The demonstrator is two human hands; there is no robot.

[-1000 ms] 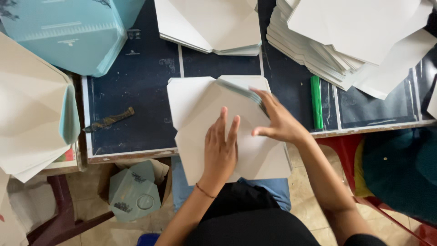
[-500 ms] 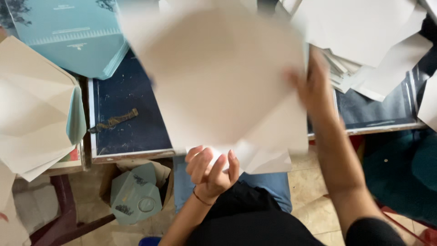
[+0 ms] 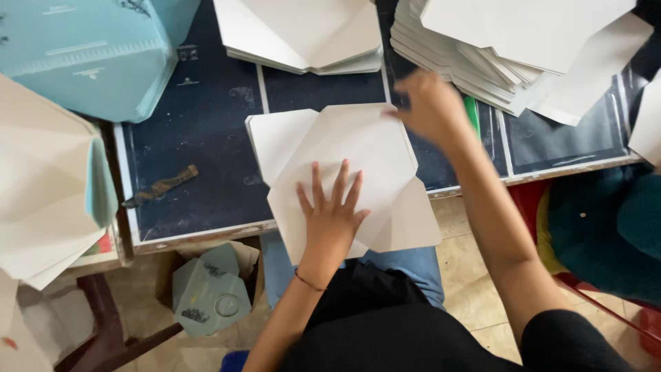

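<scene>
Gone from mid-air, the lifted sheet is away; the left hand is pressing flat, fingers spread, on the white card stack overhanging the worktop. Right hand is reaching, blurred, grip unclear, toward the far pile. Likely fetching another sheet.

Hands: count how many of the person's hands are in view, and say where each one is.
2. The left hand lies flat, fingers spread, on the white card sheets. The right hand is blurred, over the dark table beside the right-hand paper stack.
</scene>
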